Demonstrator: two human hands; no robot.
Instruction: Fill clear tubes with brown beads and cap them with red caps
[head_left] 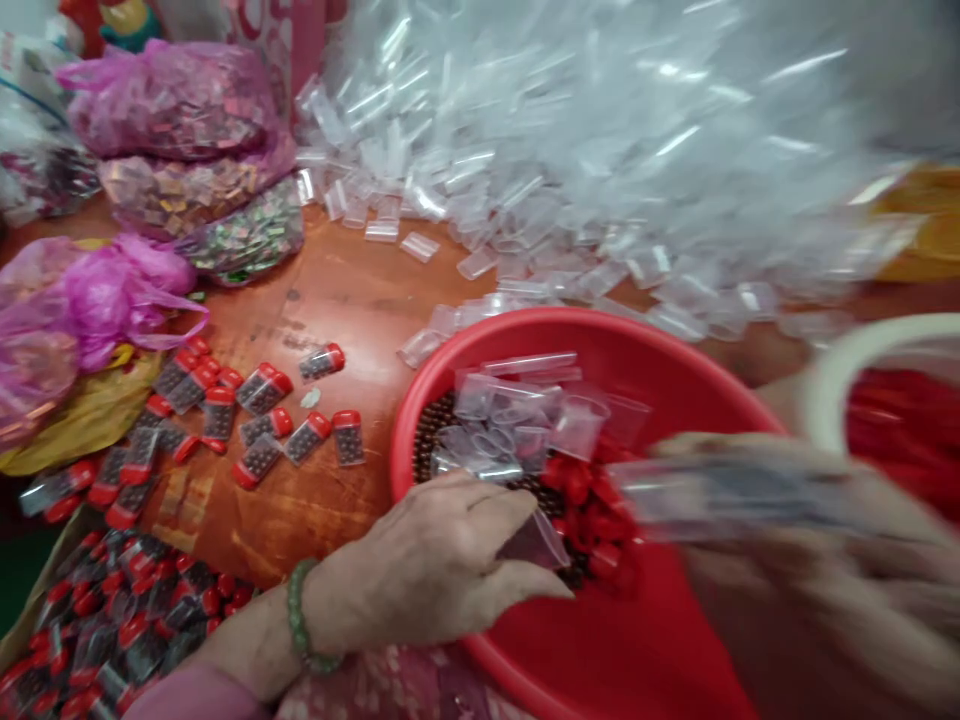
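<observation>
Bowl: big and red, on the bench; brown beads, red caps and clear tubes are in it.
Left hand: over the bowl, finger and thumb apart with one tube between them; I cannot tell if the grip is closed on it. A green bracelet is on the wrist.
Right hand: blurry, over the right side of the bowl, grip closed on a long clear thing.
Full tubes: red tops, dark beads inside, on the bench left of the bowl; many more are in a box at the bottom left.
Empty tubes: a huge pile behind the bowl.
Bags: pink, bits inside, back left.
Pail: white rim, red things inside, at the right.
</observation>
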